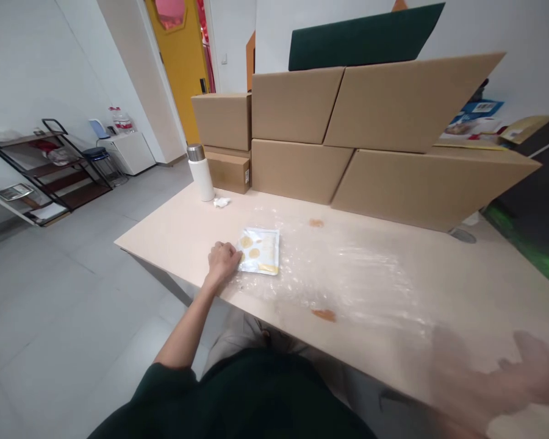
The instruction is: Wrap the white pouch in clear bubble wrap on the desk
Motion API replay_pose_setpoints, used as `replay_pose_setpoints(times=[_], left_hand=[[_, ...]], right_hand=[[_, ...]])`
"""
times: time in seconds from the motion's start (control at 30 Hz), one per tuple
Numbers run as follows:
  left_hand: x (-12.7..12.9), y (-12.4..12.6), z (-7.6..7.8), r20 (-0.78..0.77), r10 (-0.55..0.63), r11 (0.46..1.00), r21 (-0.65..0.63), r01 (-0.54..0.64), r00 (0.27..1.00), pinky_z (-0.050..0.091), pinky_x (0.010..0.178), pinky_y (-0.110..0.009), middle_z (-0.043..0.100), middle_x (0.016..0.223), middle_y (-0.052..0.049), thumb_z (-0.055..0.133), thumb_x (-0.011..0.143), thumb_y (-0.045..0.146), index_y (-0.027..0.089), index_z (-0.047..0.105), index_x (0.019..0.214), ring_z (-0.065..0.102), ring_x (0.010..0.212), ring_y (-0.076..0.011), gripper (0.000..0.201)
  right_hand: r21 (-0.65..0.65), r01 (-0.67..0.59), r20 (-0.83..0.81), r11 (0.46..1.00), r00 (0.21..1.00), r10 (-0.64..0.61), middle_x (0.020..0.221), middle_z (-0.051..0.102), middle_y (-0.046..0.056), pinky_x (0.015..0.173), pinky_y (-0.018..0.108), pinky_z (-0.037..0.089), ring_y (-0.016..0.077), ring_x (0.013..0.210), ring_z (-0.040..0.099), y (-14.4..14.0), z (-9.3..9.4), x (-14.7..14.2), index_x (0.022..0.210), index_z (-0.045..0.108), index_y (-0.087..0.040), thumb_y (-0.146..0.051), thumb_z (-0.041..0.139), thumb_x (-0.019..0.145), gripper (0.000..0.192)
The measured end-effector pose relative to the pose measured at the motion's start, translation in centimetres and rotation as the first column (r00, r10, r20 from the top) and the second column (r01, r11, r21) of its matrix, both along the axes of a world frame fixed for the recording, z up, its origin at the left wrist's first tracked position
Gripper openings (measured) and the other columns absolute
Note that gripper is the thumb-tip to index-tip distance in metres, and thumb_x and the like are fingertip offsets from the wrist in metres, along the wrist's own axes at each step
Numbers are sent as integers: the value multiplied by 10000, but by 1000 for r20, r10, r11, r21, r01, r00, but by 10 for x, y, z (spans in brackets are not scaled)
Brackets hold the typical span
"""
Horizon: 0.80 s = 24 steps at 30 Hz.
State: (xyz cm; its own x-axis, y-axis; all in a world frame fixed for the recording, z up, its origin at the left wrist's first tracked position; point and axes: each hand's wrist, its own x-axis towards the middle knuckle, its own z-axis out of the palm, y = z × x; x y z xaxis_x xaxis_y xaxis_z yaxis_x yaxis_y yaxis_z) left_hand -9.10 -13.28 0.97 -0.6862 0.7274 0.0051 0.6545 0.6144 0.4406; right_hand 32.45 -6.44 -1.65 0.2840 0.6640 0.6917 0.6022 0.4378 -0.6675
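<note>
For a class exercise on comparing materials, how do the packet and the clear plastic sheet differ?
The packet is opaque white with yellow markings; the plastic sheet is see-through.
The packet is small and squarish; the plastic sheet spreads over much more of the table.
The packet looks fairly smooth, while the plastic sheet is crinkled.
Both have a shine and lie on the tabletop area.

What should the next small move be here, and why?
Probably fold the clear wrap leftward over the packet with the right hand: the packet appears uncovered, the left hand touches its left edge, and the wrap spreads rightward.
</note>
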Motion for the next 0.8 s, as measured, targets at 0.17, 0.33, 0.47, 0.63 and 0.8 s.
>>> replay_pose_setpoints(times=[0.17, 0.33, 0.47, 0.63, 0.8], left_hand=[[-6, 2, -2, 27, -18, 999, -27, 19, 999, 441, 848, -338, 643, 1149, -128, 564, 878, 435, 184, 523, 1255, 634, 1023, -260, 455], [-14, 8, -1, 123, -11, 999, -43, 17, 992, 435, 829, -356, 704, 1085, -146, 600, 845, 496, 153, 468, 1326, 642, 1056, -315, 605], [-18, 9, -3, 174, -8, 1000, -26, 13, 985, 441, 769, -334, 710, 1100, -146, 624, 823, 523, 164, 525, 1266, 665, 989, -296, 578], [-17, 8, -4, 209, -6, 1000, -7, 8, 978, 417, 699, -310, 727, 1027, -108, 651, 808, 496, 194, 618, 1098, 670, 912, -261, 420], [-13, 5, 1, 220, -20, 1000, 18, 16, 975, 391, 664, -298, 722, 937, -73, 614, 822, 550, 209, 648, 962, 654, 859, -238, 370]], right_hand=[[-9, -453, 194, 892, 874, 446, 1201, 636, 109, 983, 525, 483, 298, 1153, 593, -18, 41, -86, 1314, 558, -270, -307, 602, 913, 405], [-412, -699, 258, 585, 526, 811, 1401, 539, 163, 1045, 551, 421, 341, 1277, 495, -12, 23, -191, 1297, 567, -199, -387, 506, 933, 415], [-565, -613, 158, 552, 576, 802, 1359, 544, 203, 1056, 550, 391, 352, 1264, 491, 13, 5, -228, 1386, 485, -140, -367, 488, 899, 537], [-681, -575, -68, 454, 667, 742, 1027, 664, 96, 860, 426, 492, 261, 922, 635, 40, 2, -236, 1344, 491, -176, -332, 554, 810, 560], [-602, -752, -480, 268, 609, 631, 689, 617, -32, 651, 326, 472, 194, 654, 604, 40, 9, -234, 1254, 507, -184, -384, 665, 715, 596]])
